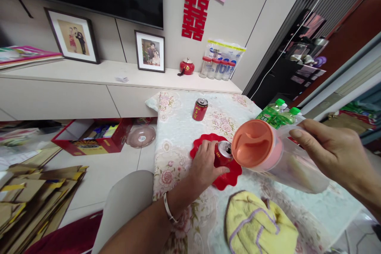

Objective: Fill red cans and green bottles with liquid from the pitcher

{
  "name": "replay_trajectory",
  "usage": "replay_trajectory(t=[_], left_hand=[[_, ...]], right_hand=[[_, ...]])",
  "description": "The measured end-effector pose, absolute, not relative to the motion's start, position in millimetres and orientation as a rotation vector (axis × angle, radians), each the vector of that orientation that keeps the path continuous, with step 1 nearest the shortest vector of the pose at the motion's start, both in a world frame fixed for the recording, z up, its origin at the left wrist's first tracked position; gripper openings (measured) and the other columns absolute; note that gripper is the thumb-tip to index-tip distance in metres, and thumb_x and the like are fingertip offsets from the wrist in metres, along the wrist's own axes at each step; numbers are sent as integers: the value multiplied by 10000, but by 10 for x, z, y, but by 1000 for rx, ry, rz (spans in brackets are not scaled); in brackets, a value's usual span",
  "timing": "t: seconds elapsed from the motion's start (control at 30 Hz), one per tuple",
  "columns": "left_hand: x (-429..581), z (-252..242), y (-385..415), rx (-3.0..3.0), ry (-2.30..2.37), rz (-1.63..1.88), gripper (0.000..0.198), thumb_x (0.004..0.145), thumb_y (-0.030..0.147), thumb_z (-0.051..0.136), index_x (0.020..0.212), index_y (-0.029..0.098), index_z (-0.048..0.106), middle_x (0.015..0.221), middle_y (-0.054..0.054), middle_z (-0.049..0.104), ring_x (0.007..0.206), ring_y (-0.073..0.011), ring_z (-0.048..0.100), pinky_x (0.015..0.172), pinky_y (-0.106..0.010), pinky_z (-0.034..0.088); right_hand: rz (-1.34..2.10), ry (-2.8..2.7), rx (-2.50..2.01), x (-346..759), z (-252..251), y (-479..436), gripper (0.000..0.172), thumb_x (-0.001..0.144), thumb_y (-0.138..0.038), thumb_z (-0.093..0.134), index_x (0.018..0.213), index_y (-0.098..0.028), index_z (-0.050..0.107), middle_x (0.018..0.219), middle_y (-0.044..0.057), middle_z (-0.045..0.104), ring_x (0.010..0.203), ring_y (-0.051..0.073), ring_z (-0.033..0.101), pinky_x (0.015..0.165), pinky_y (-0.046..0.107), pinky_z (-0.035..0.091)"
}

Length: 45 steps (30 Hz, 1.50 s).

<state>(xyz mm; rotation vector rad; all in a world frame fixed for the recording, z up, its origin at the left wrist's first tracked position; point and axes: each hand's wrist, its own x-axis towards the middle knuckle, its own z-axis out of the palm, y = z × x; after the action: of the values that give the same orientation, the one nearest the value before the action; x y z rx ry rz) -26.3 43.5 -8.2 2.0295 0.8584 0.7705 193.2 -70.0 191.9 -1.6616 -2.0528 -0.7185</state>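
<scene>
My left hand (205,166) is wrapped round an opened red drink can (223,152), which stands in or just over a red scalloped plate (228,180) on the table. My right hand (330,149) grips the handle of a translucent plastic pitcher (294,168). The pitcher is tipped to the left, and its orange lid (253,143) is close to the can's top; I cannot make out any liquid between them. Behind the plate stands a second red can (200,109), upright with its top opened. A yellow cloth (258,224) with purple trim lies crumpled in front of the pitcher.
A floral tablecloth (169,178) covers the table. Green-capped bottles (275,113) stand past the pitcher. Beyond are a white cabinet (74,91) with framed photos and lidded jars (216,69). A red box (92,139) and flattened cardboard (32,194) lie on the floor at left.
</scene>
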Motion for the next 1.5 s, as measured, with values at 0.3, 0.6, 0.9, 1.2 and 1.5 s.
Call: replay_trajectory(t=[0.3, 0.6, 0.9, 1.2, 1.5], left_hand=[[-253, -121, 437, 2038, 849, 792, 745, 724, 275, 961, 1357, 218, 573, 1259, -107, 622, 1272, -373, 610, 1097, -567, 543], [-254, -138, 446, 2027, 837, 834, 719, 727, 305, 957, 1342, 245, 590, 1226, -84, 626, 1240, -364, 623, 1085, -569, 551], [-248, -160, 445, 2051, 839, 815, 739, 734, 294, 958, 1360, 239, 570, 1243, -91, 620, 1261, -370, 614, 1089, -569, 549], [-241, -158, 436, 2049, 851, 836, 715, 728, 307, 964, 1334, 240, 592, 1228, -91, 631, 1227, -367, 624, 1068, -563, 558], [-246, -153, 435, 2050, 851, 843, 715, 733, 333, 964, 1334, 249, 587, 1217, -83, 629, 1229, -365, 624, 1062, -557, 559]], right_hand=[[-684, -2032, -1669, 1960, 1900, -714, 583, 1085, -620, 469, 631, -256, 504, 411, -93, 367, 298, 90, 389, 347, 236, 299], [-719, -2049, -1655, 1952, 1899, -704, 579, 1095, -607, 461, 646, -249, 534, 408, -91, 379, 294, 90, 399, 351, 237, 304], [-692, -2045, -1671, 1977, 1900, -724, 582, 1089, -608, 468, 628, -254, 493, 427, -94, 349, 314, 86, 374, 361, 242, 294], [-698, -2038, -1678, 1958, 1914, -712, 588, 1081, -633, 460, 633, -257, 513, 414, -86, 370, 304, 97, 395, 356, 246, 297], [-765, -2085, -1638, 1961, 1918, -704, 567, 1102, -585, 453, 646, -254, 514, 423, -95, 353, 301, 91, 384, 348, 242, 296]])
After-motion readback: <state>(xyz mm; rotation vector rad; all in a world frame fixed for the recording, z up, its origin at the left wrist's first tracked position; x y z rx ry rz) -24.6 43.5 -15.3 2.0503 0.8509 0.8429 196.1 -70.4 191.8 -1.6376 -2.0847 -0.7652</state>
